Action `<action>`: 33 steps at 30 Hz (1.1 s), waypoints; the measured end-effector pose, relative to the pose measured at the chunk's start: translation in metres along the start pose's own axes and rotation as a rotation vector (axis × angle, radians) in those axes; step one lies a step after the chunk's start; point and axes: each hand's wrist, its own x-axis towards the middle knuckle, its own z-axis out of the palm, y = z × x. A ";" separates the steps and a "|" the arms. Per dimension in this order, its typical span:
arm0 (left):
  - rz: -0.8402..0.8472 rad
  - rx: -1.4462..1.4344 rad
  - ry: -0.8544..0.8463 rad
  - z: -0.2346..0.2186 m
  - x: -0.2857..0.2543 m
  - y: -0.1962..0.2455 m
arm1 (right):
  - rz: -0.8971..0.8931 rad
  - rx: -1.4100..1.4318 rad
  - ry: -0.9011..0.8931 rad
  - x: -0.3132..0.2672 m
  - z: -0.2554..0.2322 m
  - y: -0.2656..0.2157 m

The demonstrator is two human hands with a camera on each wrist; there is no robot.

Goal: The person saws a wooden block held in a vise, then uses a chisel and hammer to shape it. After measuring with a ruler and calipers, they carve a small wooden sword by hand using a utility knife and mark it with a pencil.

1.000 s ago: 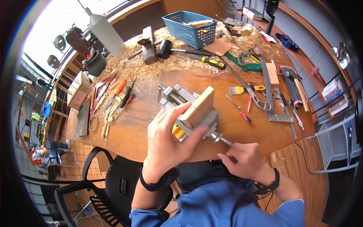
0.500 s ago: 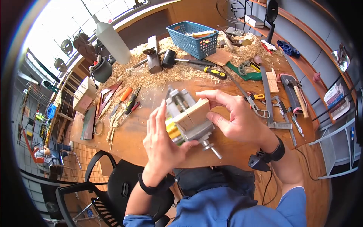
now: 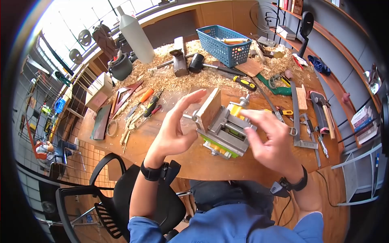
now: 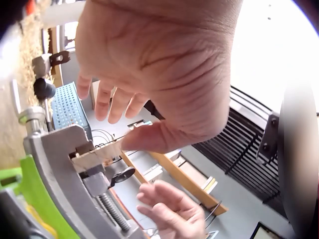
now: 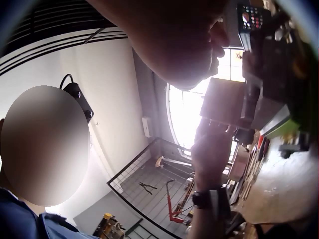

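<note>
A small bench vise (image 3: 231,131) with a green and yellow base sits on the wooden table in front of me. Upright in its jaws stands a flat wooden board (image 3: 210,109), at the vise's left end. My left hand (image 3: 174,131) is beside the board, fingers extended and thumb apart; in the left wrist view its thumb tip overlaps the board's edge (image 4: 99,157). Over the right end of the vise, near the exposed screw (image 3: 236,129), hovers my right hand (image 3: 271,137), its fingers loosely bent with nothing between them.
Wood shavings cover the table's back, around a blue basket (image 3: 225,46), a black mallet (image 3: 197,63) and a hand plane (image 3: 179,62). Chisels and an orange-handled tool (image 3: 146,95) lie left. To the right are a steel square (image 3: 298,117) and a hammer (image 3: 327,115). A black chair (image 3: 142,194) stands front left.
The vise has been turned round with its board, so its handle now points left and its screw right. My right hand let go of the handle, touched the board, then came away.
</note>
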 end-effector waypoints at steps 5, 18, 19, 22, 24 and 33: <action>0.068 -0.341 -0.283 -0.010 0.028 -0.021 | 0.169 -0.266 -0.091 -0.050 -0.016 -0.012; -0.072 -0.158 -0.361 -0.019 0.019 0.002 | 0.433 -0.011 -0.233 -0.068 -0.029 0.060; -0.086 -0.067 -0.331 -0.018 0.011 0.009 | 0.633 0.115 -0.277 -0.059 -0.030 0.065; -0.122 0.008 -0.182 -0.006 -0.006 0.028 | 0.957 0.591 -0.356 -0.028 -0.024 0.091; -0.116 -0.025 -0.132 -0.001 -0.012 0.033 | 0.991 0.695 -0.411 -0.007 -0.020 0.101; -0.108 0.005 -0.039 0.029 -0.022 0.050 | 0.959 0.478 -0.363 -0.010 -0.033 0.089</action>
